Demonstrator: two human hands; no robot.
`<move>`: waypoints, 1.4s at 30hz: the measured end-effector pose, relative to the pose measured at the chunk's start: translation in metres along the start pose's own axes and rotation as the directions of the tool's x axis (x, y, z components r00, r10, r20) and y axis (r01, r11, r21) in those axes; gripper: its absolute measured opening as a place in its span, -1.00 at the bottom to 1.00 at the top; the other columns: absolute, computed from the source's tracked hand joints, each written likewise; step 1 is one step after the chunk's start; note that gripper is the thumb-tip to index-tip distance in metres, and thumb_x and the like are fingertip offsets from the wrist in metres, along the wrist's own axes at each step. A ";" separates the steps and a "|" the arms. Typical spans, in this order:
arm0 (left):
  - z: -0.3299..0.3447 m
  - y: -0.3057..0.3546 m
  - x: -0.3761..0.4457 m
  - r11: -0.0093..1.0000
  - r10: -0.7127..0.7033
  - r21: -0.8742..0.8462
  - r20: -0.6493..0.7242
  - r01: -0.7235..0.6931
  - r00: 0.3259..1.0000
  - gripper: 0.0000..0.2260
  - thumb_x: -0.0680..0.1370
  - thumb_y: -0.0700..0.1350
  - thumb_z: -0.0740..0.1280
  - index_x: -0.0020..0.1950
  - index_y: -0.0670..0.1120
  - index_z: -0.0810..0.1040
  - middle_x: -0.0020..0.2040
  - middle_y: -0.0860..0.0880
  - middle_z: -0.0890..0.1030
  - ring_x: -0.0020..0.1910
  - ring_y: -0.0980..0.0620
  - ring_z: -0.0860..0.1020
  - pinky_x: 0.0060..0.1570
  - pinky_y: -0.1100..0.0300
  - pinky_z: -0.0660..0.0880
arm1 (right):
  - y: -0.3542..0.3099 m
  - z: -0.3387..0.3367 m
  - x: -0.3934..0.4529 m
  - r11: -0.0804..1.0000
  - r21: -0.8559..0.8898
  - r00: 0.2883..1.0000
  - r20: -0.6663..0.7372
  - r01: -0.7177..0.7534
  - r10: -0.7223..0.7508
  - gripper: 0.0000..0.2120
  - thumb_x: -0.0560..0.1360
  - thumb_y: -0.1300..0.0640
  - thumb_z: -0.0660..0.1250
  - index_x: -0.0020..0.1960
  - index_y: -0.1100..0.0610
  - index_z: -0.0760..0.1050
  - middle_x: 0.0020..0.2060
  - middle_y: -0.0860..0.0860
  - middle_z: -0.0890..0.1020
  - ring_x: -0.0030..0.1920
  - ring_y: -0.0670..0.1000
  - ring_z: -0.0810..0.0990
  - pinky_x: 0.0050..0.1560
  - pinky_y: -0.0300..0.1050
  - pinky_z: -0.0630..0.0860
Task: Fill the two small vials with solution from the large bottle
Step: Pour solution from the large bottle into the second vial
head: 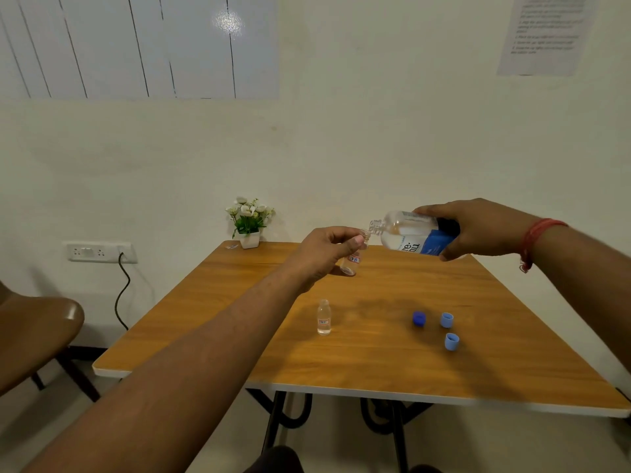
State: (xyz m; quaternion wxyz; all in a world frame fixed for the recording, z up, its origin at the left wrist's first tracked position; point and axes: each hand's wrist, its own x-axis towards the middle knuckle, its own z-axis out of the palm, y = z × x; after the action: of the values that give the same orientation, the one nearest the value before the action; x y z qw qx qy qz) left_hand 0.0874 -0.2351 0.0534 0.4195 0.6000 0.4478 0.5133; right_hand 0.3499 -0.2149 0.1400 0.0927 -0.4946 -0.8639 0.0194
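My right hand (485,228) grips the large clear bottle (406,233) with a blue label, tipped on its side above the table, its open neck pointing left. My left hand (324,250) holds a small clear vial (351,262) tilted up, its mouth right at the bottle's neck. A second small vial (323,317) stands upright and uncapped on the wooden table (375,363), nearer to me. A dark blue cap (419,318) and two light blue caps (446,319) (451,341) lie on the table to the right.
A small white pot of flowers (249,220) stands at the table's far left corner by the wall. A brown chair (37,332) is at the left. A wall socket (100,251) with a black cable hangs behind it.
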 end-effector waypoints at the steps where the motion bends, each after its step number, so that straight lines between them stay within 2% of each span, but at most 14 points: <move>1: 0.000 0.000 0.000 1.000 0.000 0.000 0.000 0.000 1.000 -0.80 0.60 -0.07 0.38 0.20 -0.07 0.66 0.08 -0.07 0.70 -0.02 0.04 0.65 -0.05 -0.04 0.68 | 0.000 0.000 0.000 1.000 -0.001 1.000 0.002 0.000 0.000 -0.16 0.38 0.20 0.52 0.52 -0.05 0.17 0.28 0.04 0.52 0.15 0.03 0.53 0.19 -0.04 0.53; 6: 0.000 0.000 0.000 1.000 -0.005 -0.014 -0.002 0.005 1.000 -0.83 0.60 -0.08 0.38 0.17 -0.04 0.66 0.06 -0.05 0.70 -0.03 0.06 0.65 -0.11 0.03 0.67 | -0.001 -0.001 0.001 1.000 -0.021 1.000 0.001 0.000 0.000 -0.16 0.38 0.18 0.52 0.52 -0.05 0.16 0.28 0.05 0.52 0.14 0.03 0.52 0.18 -0.05 0.53; 13: 0.000 -0.001 0.001 1.000 -0.013 -0.023 -0.003 0.013 1.000 -0.77 0.60 -0.08 0.39 0.22 -0.12 0.65 0.09 -0.05 0.70 -0.02 0.05 0.65 -0.06 -0.02 0.67 | -0.001 -0.004 0.002 1.000 -0.018 1.000 0.009 -0.012 0.013 -0.15 0.37 0.18 0.53 0.52 -0.07 0.16 0.29 0.05 0.51 0.19 0.06 0.52 0.21 0.02 0.52; 16: -0.001 -0.001 0.001 1.000 -0.012 -0.026 -0.011 0.012 1.000 -0.79 0.60 -0.08 0.39 0.21 -0.08 0.66 0.12 -0.10 0.69 -0.02 0.05 0.65 -0.08 0.00 0.67 | -0.001 -0.004 0.003 1.000 -0.012 1.000 0.008 -0.010 0.010 -0.15 0.37 0.19 0.53 0.52 -0.06 0.16 0.29 0.05 0.51 0.18 0.06 0.52 0.20 0.01 0.53; 20: -0.001 -0.001 0.001 1.000 -0.011 -0.030 -0.005 0.010 1.000 -0.83 0.60 -0.08 0.39 0.17 -0.03 0.67 0.07 -0.05 0.71 -0.05 0.09 0.66 -0.05 -0.02 0.67 | -0.002 -0.004 0.003 1.000 -0.011 1.000 0.008 -0.010 0.010 -0.15 0.37 0.19 0.52 0.52 -0.07 0.16 0.30 0.05 0.50 0.18 0.05 0.52 0.20 0.00 0.53; 25: 0.000 -0.001 0.001 1.000 -0.012 -0.028 -0.011 0.011 1.000 -0.82 0.60 -0.08 0.39 0.18 -0.04 0.66 0.06 -0.04 0.71 -0.08 0.12 0.66 -0.14 0.09 0.65 | -0.003 -0.003 0.002 1.000 -0.003 1.000 0.012 -0.008 0.008 -0.16 0.38 0.20 0.52 0.52 -0.05 0.17 0.30 0.05 0.50 0.12 -0.01 0.50 0.18 -0.05 0.52; 31: 0.000 -0.001 0.001 0.999 -0.017 -0.037 -0.012 0.017 1.000 -0.82 0.60 -0.08 0.39 0.18 -0.06 0.66 0.05 -0.03 0.71 -0.07 0.10 0.66 -0.06 0.01 0.67 | -0.002 -0.003 0.002 1.000 -0.004 1.000 0.016 -0.009 0.010 -0.16 0.37 0.20 0.52 0.52 -0.06 0.17 0.29 0.04 0.51 0.17 0.03 0.52 0.19 -0.03 0.53; 37: 0.000 -0.001 0.001 1.000 -0.011 -0.028 -0.013 0.011 1.000 -0.78 0.60 -0.08 0.39 0.22 -0.09 0.65 0.05 -0.02 0.70 -0.06 0.13 0.65 -0.16 0.12 0.64 | -0.001 -0.003 0.003 1.000 -0.010 1.000 0.017 -0.002 0.002 -0.16 0.38 0.19 0.52 0.52 -0.06 0.16 0.29 0.04 0.51 0.12 -0.01 0.50 0.18 -0.05 0.53; 42: -0.001 -0.002 0.002 1.000 -0.011 -0.030 -0.011 0.011 1.000 -0.78 0.60 -0.08 0.38 0.22 -0.08 0.65 0.10 -0.04 0.71 -0.02 0.10 0.65 -0.11 0.09 0.65 | -0.002 -0.004 0.003 1.000 -0.013 1.000 0.021 -0.007 0.007 -0.16 0.38 0.19 0.52 0.52 -0.05 0.16 0.29 0.05 0.51 0.17 0.04 0.52 0.20 -0.01 0.53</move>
State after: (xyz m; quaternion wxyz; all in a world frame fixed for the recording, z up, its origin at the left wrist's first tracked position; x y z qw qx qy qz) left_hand 0.0865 -0.2330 0.0522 0.4287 0.5884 0.4458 0.5208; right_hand 0.3473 -0.2134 0.1447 0.0803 -0.4979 -0.8633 0.0195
